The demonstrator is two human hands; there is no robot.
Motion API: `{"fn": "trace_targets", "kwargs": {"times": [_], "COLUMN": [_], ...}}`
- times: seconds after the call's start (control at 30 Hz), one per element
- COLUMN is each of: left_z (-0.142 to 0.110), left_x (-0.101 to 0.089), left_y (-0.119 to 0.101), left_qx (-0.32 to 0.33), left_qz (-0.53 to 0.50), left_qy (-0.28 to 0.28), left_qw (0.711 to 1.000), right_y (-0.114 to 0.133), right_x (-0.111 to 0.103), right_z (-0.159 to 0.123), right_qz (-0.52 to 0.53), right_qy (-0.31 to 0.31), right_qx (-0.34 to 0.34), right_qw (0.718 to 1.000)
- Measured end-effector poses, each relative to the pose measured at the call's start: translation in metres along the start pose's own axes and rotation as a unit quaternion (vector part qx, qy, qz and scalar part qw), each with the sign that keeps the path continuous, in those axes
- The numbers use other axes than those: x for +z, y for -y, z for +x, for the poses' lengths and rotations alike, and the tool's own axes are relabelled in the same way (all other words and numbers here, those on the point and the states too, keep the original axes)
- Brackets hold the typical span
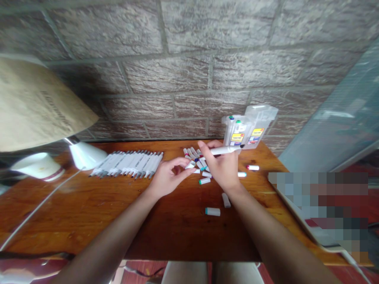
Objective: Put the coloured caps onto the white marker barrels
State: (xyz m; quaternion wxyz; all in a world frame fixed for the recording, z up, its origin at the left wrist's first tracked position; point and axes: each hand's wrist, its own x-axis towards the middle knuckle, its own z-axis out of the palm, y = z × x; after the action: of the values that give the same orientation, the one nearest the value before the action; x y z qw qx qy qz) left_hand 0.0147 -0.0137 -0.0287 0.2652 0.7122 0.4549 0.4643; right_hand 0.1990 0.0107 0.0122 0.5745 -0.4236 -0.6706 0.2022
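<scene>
My left hand (168, 175) pinches a small white marker cap (191, 165) between thumb and fingertips. In my right hand (225, 169) lies a white marker (222, 150), held roughly level with its dark end toward the right. Beneath and between the hands, several loose white caps (204, 180) with coloured ends are scattered on the wooden table (177, 221). More caps lie nearer me, one with a teal end (212, 212). Left of my left hand, a row of white markers (130, 163) is laid out side by side.
A clear plastic marker case (235, 132) stands open behind my right hand, with a few markers inside. A lamp (85, 154) and a white cup (41, 166) are at left, with a cable (44, 207) crossing the table. A blurred-out device lies at right. A stone-patterned wall rises behind.
</scene>
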Motion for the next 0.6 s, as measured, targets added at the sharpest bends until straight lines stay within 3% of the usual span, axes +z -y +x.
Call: {"fn": "trace_targets", "kwargs": {"times": [0.13, 0.33, 0.6], "left_z": [0.001, 0.001, 0.001], "left_x": [0.000, 0.000, -0.002], "left_y": [0.001, 0.000, -0.003], "left_qx": [-0.004, -0.004, 0.006], "left_qz": [0.000, 0.001, -0.001], "left_qy": [-0.018, -0.018, -0.005], "left_qw": [1.000, 1.000, 1.000], "right_y": [-0.003, 0.001, 0.003], "right_x": [-0.002, 0.006, 0.009], "right_z": [0.003, -0.006, -0.011], "right_qz": [0.025, 0.071, 0.049], "right_qy": [-0.040, 0.035, 0.069], "right_qx": [0.028, 0.015, -0.013], "right_qw": [0.999, 0.997, 0.996]}}
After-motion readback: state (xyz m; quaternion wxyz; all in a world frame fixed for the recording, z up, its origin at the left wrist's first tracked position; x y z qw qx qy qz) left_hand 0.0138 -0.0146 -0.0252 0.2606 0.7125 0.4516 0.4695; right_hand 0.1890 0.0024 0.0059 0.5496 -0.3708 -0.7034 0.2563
